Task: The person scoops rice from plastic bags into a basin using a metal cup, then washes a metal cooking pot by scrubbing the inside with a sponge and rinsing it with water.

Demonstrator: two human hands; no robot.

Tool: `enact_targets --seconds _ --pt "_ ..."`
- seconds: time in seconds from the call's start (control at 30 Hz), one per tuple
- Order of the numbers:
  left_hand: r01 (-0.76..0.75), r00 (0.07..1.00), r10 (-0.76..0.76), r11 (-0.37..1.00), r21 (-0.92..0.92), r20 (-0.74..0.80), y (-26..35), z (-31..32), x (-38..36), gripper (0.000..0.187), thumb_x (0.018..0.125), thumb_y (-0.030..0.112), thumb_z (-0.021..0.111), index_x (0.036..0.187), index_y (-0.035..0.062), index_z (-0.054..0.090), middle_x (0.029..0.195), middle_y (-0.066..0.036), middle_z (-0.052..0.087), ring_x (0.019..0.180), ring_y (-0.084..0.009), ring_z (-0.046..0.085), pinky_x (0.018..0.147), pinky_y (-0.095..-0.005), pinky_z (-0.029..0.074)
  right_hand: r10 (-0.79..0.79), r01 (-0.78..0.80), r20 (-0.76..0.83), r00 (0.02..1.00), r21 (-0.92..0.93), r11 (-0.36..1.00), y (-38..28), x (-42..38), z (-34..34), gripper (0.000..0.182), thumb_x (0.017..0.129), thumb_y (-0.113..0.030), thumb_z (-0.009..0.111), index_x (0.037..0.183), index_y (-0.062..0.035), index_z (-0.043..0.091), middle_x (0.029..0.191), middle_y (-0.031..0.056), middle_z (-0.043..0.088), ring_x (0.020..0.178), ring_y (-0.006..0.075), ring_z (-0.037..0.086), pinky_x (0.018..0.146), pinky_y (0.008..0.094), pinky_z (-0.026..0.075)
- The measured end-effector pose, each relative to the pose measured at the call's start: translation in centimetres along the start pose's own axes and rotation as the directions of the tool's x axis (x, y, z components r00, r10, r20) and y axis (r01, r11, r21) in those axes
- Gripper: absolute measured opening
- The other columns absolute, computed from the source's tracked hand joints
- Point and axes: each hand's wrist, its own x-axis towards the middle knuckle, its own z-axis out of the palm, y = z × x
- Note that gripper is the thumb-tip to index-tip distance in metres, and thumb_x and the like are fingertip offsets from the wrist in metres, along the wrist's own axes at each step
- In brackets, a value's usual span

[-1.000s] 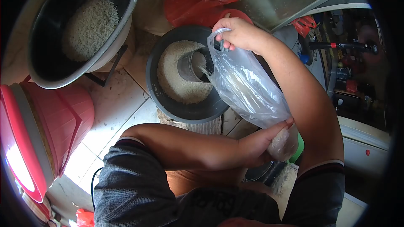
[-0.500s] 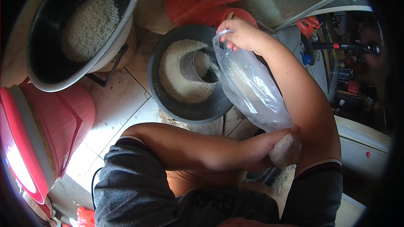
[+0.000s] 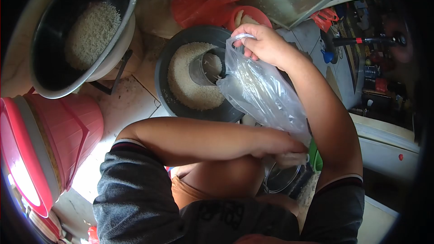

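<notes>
The right hand has its fingers closed on the top edge of the clear plastic bag. The left hand grasps the lower end of this bag, with its fingers partly hidden. The bag hangs slanting between both hands, and its mouth is just beside a tilted cup. The cup lies on rice inside a grey basin. To the left stands a pink bucket.
</notes>
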Motion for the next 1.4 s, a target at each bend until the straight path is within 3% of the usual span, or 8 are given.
enact_targets --seconds 0.2,0.63,0.8,1.0,1.07,1.1,1.17,1.4 --pt "0.288 0.957 -0.277 0.875 0.388 -0.085 -1.7 -4.7 0.9 0.073 0.073 0.045 0.065 0.129 0.0058 0.039 0.13 -0.012 0.041 0.121 -0.0217 0.037 0.094 -0.032 0.034 -0.068 0.082 -0.088 0.994 0.166 0.983 0.7 -4.0 0.0 0.022 0.087 -0.007 0.043 0.107 -0.0021 0.053 0.09 0.0026 0.059 0.061 0.0054 0.048 0.055 0.0198 0.042" --pt "0.612 0.784 -0.376 0.6 0.515 -0.494 -5.9 -10.4 -0.3 0.077 0.068 0.046 0.07 0.127 0.0035 0.043 0.127 -0.014 0.045 0.12 -0.0265 0.039 0.097 -0.0356 0.031 -0.194 0.339 -0.42 0.886 0.302 0.891 3.5 -17.6 -2.0 0.029 0.078 0.007 0.039 0.099 -0.0011 0.057 0.087 0.0028 0.059 0.06 0.0041 0.043 0.055 0.0174 0.037" --pt "-0.112 0.95 0.21 0.92 0.377 -0.23 -7.2 -11.2 -2.5 0.075 0.071 0.022 0.073 0.132 0.0024 0.034 0.13 -0.018 0.039 0.12 -0.0277 0.039 0.099 -0.0378 0.032 -0.253 0.431 -0.584 0.771 0.186 0.883 3.5 -21.9 -3.7 0.03 0.073 0.006 0.037 0.095 -0.0003 0.058 0.084 0.0048 0.061 0.056 0.0028 0.038 0.051 0.0162 0.032" --pt "0.161 0.897 0.05 0.889 0.428 -0.44 -6.6 -12.4 -9.0 0.082 0.072 0.009 0.07 0.135 0.0038 0.017 0.132 -0.015 0.032 0.116 -0.0253 0.041 0.092 -0.0359 0.041 -0.364 0.523 -0.66 0.657 0.052 0.851 4.6 -27.3 -3.5 0.024 0.071 0.002 0.039 0.087 -0.0001 0.057 0.077 0.0082 0.06 0.054 0.0032 0.04 0.048 0.0172 0.031" --pt "0.165 0.333 0.729 0.579 0.798 -0.598 -7.2 -12.3 -10.1 0.089 0.064 0.008 0.075 0.134 0.0055 0.02 0.13 -0.018 0.03 0.117 -0.0285 0.039 0.085 -0.0368 0.046 -0.36 0.534 -0.68 0.639 0.055 0.844 5.3 -28.3 -2.5 0.025 0.069 0.002 0.038 0.085 0.0 0.057 0.076 0.0088 0.061 0.054 0.0052 0.041 0.049 0.0183 0.032" --pt "0.37 0.238 0.899 0.265 0.89 -0.367 -6.5 -12.4 -10.3 0.1 0.06 0.012 0.078 0.136 0.0053 0.015 0.13 -0.022 0.029 0.119 -0.0329 0.036 0.09 -0.0398 0.042 -0.36 0.539 -0.693 0.625 0.05 0.841 5.6 -28.8 -2.0 0.025 0.067 0.003 0.038 0.083 0.0001 0.058 0.075 0.0095 0.061 0.055 0.0073 0.043 0.05 0.0194 0.033" --pt "0.485 0.173 0.975 0.038 0.874 -0.138 -4.8 -13.3 -9.7 0.111 0.054 0.015 0.081 0.137 0.0051 0.008 0.131 -0.024 0.027 0.121 -0.0368 0.033 0.095 -0.0432 0.036 -0.316 0.515 -0.716 0.623 0.071 0.854 5.8 -29.4 -0.9 0.025 0.064 0.004 0.039 0.079 0.0006 0.058 0.073 0.0103 0.061 0.059 0.0121 0.048 0.054 0.0226 0.037" --pt "0.386 0.205 0.97 0.042 0.922 -0.13 -0.4 -19.0 -6.5 0.117 0.048 0.021 0.084 0.137 0.0051 0.01 0.126 -0.024 0.036 0.116 -0.0363 0.04 0.099 -0.0395 0.033 -0.076 0.336 -0.673 0.735 0.265 0.904 8.2 -31.3 1.3 0.028 0.06 0.005 0.04 0.08 0.0028 0.058 0.076 0.011 0.06 0.07 0.0166 0.055 0.064 0.0249 0.041"
